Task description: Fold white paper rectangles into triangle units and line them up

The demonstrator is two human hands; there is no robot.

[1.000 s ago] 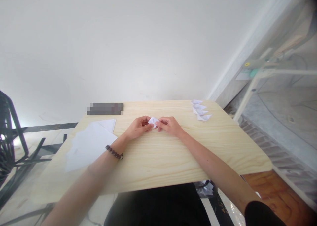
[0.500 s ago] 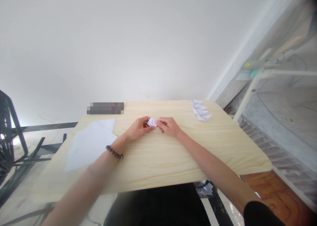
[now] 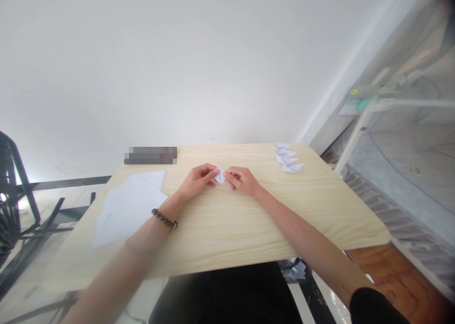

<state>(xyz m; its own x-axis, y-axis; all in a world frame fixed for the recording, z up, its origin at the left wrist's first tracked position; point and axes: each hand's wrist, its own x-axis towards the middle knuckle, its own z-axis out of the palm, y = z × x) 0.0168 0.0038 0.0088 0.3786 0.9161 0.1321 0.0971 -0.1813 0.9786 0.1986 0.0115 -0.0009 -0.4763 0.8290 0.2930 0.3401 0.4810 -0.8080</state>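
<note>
A creased, matt paper piece (image 3: 221, 176) shows over a smooth, wood-grained counter (image 3: 241, 234), with smooth, matt paper sheets (image 3: 130, 210) near its left edge.

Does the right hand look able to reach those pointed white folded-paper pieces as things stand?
Probably yes: only pale wooden tabletop shows between the right hand and the pointed white folded-paper pieces, though it is holding a small white folded paper.

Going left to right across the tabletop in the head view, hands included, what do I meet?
Loose white sheets, left hand, small folded paper pinched between the hands, right hand, overlapping row of folded white paper pieces.
</note>
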